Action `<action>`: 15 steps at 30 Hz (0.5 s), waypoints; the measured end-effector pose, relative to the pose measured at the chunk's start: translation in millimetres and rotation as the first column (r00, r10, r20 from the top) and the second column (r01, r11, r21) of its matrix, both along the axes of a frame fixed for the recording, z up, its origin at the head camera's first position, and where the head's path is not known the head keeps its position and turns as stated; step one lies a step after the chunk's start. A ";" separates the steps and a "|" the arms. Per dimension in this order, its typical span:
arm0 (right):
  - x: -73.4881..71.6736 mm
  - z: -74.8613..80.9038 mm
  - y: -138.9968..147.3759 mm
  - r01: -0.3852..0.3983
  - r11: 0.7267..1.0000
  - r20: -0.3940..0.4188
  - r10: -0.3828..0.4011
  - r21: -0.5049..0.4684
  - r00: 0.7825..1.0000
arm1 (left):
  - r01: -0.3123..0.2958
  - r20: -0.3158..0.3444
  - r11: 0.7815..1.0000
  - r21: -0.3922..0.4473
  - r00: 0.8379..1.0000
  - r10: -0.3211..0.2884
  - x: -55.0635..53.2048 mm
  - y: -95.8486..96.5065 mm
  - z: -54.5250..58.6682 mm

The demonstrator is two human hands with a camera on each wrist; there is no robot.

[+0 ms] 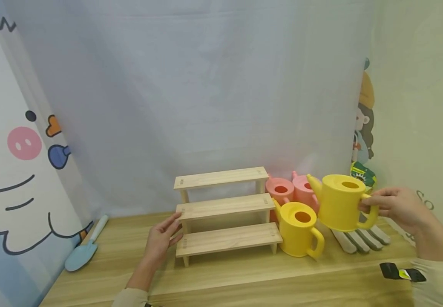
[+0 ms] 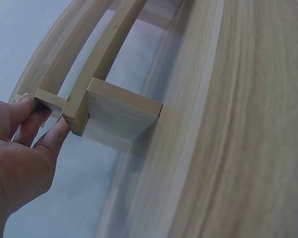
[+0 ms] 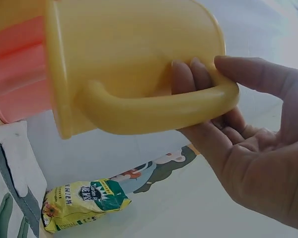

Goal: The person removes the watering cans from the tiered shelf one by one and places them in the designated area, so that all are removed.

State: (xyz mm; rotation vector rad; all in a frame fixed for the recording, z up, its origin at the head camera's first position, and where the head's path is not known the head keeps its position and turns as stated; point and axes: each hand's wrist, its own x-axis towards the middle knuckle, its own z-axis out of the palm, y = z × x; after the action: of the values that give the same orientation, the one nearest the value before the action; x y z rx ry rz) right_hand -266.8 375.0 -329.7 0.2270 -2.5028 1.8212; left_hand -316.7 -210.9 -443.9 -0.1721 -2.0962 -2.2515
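Note:
My right hand [image 1: 401, 209] grips the handle of a yellow watering can [image 1: 338, 204] and holds it up above the table, spout toward the left. In the right wrist view, fingers pass through the handle [image 3: 159, 111]. My left hand [image 1: 161, 236] holds the left end of a three-tier wooden stand [image 1: 225, 207], its fingers at the end of the middle board [image 2: 50, 99] and one digit against the lowest board. A second yellow watering can [image 1: 296, 238] stands upright against the stand's right side. Behind it are two pink watering cans [image 1: 280, 194], partly hidden.
Striped gardening gloves [image 1: 363, 238] lie on the table [image 1: 244, 277] under the raised can. A green and yellow bag [image 3: 84, 203] stands at the back right. At the far left lies a light blue trowel [image 1: 83, 253]. Printed curtains surround the back and sides.

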 end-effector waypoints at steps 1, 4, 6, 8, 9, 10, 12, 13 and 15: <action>-0.5 -0.5 -0.9 -0.005 1.000 0.008 0.005 0.012 1.000 | 0.000 -0.002 1.000 0.000 1.000 0.000 0.1 -0.2 0.1; -1.8 -2.0 -2.9 -0.026 0.999 0.031 0.025 0.033 0.999 | 0.001 -0.003 1.000 -0.002 1.000 -0.001 0.3 -0.5 0.1; -2.3 -3.0 -3.7 -0.037 0.998 0.043 0.035 0.041 0.998 | -0.001 -0.003 1.000 -0.001 1.000 0.001 0.5 -0.4 0.3; -2.7 -4.1 -4.0 -0.049 0.998 0.052 0.047 0.040 0.998 | -0.002 -0.002 1.000 -0.001 1.000 0.002 0.7 -0.2 0.3; -3.0 -4.7 -4.0 -0.054 0.998 0.054 0.051 0.039 0.997 | -0.003 -0.002 1.000 -0.002 1.000 0.003 0.8 -0.2 0.3; -3.3 -5.3 -3.9 -0.059 0.998 0.056 0.057 0.035 0.997 | -0.004 -0.001 1.000 -0.003 1.000 0.004 0.7 -0.1 0.2; -4.4 -6.9 -3.2 -0.075 0.997 0.061 0.073 0.030 0.995 | -0.003 0.000 1.000 -0.003 1.000 0.003 0.7 0.0 0.2; -5.2 -7.8 -2.6 -0.088 0.996 0.064 0.086 0.031 0.994 | -0.002 -0.001 1.000 -0.003 1.000 0.002 0.8 0.0 0.2; -7.4 -10.2 -1.1 -0.123 0.992 0.078 0.120 0.033 0.990 | 0.000 -0.003 1.000 -0.003 1.000 0.000 0.9 0.0 0.4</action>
State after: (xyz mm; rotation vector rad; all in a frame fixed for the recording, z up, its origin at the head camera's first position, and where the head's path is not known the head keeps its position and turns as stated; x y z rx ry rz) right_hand -274.3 373.9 -339.9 0.3247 -2.6315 1.8614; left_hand -315.8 -210.9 -443.5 -0.1759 -2.0986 -2.2471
